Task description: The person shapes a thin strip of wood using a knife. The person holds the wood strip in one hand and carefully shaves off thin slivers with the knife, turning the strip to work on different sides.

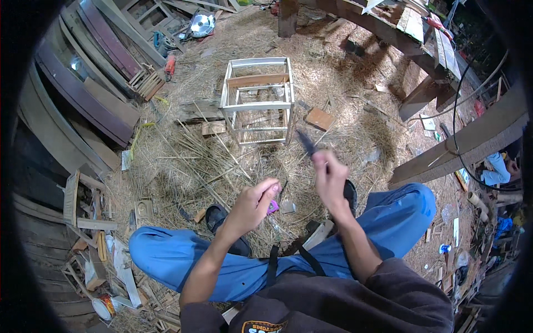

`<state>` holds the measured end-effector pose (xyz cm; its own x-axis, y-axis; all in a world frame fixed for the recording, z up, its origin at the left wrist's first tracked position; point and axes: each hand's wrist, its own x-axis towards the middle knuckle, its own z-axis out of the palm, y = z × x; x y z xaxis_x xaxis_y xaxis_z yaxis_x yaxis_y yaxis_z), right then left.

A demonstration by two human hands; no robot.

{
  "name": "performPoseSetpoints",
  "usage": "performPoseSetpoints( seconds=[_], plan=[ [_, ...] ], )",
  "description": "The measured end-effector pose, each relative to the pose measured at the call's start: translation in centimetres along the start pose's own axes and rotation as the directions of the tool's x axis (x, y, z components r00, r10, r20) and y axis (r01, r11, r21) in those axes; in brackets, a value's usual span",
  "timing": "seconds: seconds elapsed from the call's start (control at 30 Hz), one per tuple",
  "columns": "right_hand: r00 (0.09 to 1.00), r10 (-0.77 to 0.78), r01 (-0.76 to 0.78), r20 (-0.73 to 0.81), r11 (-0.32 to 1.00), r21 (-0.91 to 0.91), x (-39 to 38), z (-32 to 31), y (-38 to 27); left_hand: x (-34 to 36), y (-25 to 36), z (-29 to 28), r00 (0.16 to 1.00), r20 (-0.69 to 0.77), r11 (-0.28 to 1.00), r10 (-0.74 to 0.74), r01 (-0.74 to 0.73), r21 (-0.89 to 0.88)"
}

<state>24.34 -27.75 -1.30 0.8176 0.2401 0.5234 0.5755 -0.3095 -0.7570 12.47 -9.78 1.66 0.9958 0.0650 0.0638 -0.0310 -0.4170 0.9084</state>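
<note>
My right hand (331, 178) is closed around the handle of a knife (306, 143), its dark blade pointing up and away to the left. My left hand (254, 206) is held in front of my lap with thumb and fingers pressed together; what they pinch, if anything, is too small to make out. Beyond both hands stands a small open wooden frame (259, 105) of pale slats with a browner crosspiece. Below the left hand, a pink object (272, 207), perhaps a tape measure, lies on the ground between my feet.
Thin sticks (194, 155) lie scattered over the straw-covered ground. A brown wood block (320, 119) rests right of the frame. Boards (89, 105) lean at left, near a circular saw (201, 25) and an orange power tool (170, 65). A timber beam (461, 141) slants at right.
</note>
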Motion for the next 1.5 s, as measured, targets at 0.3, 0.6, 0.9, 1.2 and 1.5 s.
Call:
performPoseSetpoints(
  seconds=[0.3, 0.6, 0.9, 1.2, 1.5],
  plan=[
    [0.997, -0.001, -0.003, -0.073, 0.998, -0.058, 0.3, -0.1, -0.1, -0.3, -0.4, 1.0, 0.995, 0.055, 0.97, -0.085, 0.095, -0.224],
    [0.997, -0.077, 0.077, -0.001, 0.997, -0.031, -0.4, 0.5, -0.2, -0.4, 1.0, 0.9, 0.998, -0.056, 1.0, 0.011, -0.011, 0.011],
    [0.997, 0.026, -0.021, 0.066, 0.997, -0.068, -1.5, 0.6, -0.8, -0.4, 0.1, 0.9, 0.996, -0.059, 0.971, 0.073, -0.058, 0.232],
    [0.998, -0.007, 0.013, 0.059, 0.995, -0.099, -1.7, 0.5, -1.4, -0.4, 0.3, 0.8, 0.996, -0.03, 0.974, 0.078, -0.07, 0.213],
    [0.99, 0.138, -0.14, -0.038, 0.989, -0.053, 0.2, -0.8, -1.8, -0.9, 0.7, 0.9, 0.994, -0.017, 0.981, 0.107, -0.102, 0.165]
  ],
)
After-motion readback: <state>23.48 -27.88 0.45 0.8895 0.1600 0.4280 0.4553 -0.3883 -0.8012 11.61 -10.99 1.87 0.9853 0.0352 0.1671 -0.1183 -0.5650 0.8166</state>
